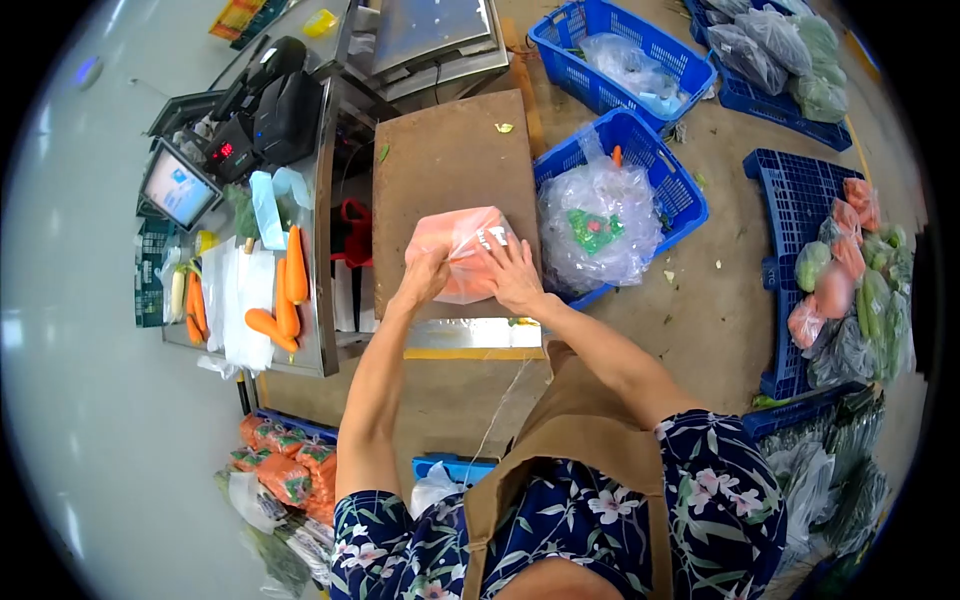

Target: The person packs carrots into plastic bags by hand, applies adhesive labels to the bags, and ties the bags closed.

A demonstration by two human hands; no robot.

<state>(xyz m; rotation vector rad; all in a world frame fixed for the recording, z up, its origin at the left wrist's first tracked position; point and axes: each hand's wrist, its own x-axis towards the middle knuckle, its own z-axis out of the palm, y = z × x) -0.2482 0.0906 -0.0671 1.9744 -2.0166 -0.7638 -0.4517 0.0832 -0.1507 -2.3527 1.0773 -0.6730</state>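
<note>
A clear plastic bag (465, 225) with orange contents, which look like carrots, lies on the brown board (450, 140) in front of me. My left hand (427, 277) is closed on the bag's near left side, its fingers partly hidden. Flat against the bag's right side rests my right hand (516, 280), with the fingers spread over white print. Loose carrots (288, 312) lie on the metal table to the left, beside white sheets (238, 300) and a light blue strip (266, 208).
A scale display (180, 187) and a black machine (285, 115) stand at the left. On the right, a blue crate (683, 190) holds crumpled clear plastic, with another blue crate (600, 20) behind it. A blue pallet (785, 180) carries bagged vegetables. Bagged carrots (285, 478) lie lower left.
</note>
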